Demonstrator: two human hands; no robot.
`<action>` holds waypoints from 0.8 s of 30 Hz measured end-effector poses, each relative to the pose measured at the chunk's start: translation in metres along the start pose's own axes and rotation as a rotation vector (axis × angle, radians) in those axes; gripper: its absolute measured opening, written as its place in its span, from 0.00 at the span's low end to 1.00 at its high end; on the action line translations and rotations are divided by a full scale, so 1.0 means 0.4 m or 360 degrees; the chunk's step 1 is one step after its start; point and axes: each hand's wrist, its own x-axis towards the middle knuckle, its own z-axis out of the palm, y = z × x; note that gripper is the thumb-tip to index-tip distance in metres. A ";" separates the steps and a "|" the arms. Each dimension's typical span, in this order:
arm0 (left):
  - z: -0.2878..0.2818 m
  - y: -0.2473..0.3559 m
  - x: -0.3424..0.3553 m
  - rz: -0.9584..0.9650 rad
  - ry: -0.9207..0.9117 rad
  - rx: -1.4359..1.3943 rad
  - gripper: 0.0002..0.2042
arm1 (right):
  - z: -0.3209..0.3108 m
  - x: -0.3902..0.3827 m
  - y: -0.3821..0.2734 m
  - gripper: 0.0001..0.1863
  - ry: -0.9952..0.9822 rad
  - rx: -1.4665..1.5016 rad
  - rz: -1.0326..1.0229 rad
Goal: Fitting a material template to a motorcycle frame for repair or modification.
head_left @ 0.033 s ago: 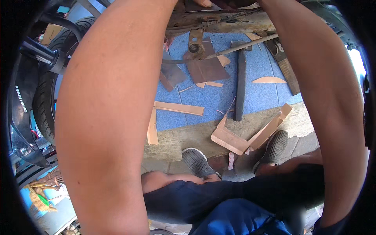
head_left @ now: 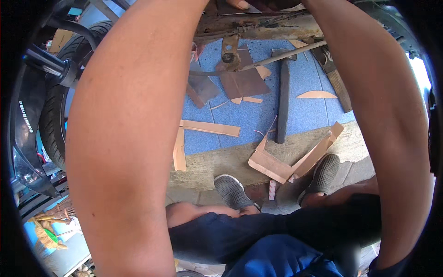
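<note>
Both my forearms reach up to the top edge. A fingertip, apparently of my left hand point(head_left: 237, 4), rests by a dark flat piece point(head_left: 249, 10) on a rusty, dirty metal beam point(head_left: 256, 27); the rest of that hand is cut off. My right hand point(head_left: 295, 3) is at the top edge, its fingers too dark and cropped to make out. Below them are a bracket with a hole point(head_left: 230, 46) and a thin rod point(head_left: 295, 51). Dark sheet pieces point(head_left: 247, 82), cardboard offcuts point(head_left: 272, 168), a long dark bar point(head_left: 281, 106) and a wooden-handled tool point(head_left: 339, 90) lie on blue tiles point(head_left: 304, 115).
A motorbike's tire point(head_left: 50, 129), fork tube point(head_left: 46, 62) and black fender point(head_left: 23, 129) stand at the left. A concrete edge point(head_left: 207, 161) borders the tiles near my feet point(head_left: 230, 189). A broom point(head_left: 55, 212) and other clutter show at lower left.
</note>
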 end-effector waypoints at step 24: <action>0.030 0.018 -0.118 0.0121 0.0919 -0.0618 0.14 | -0.107 -0.046 -0.122 0.46 0.0440 -0.0053 -0.0225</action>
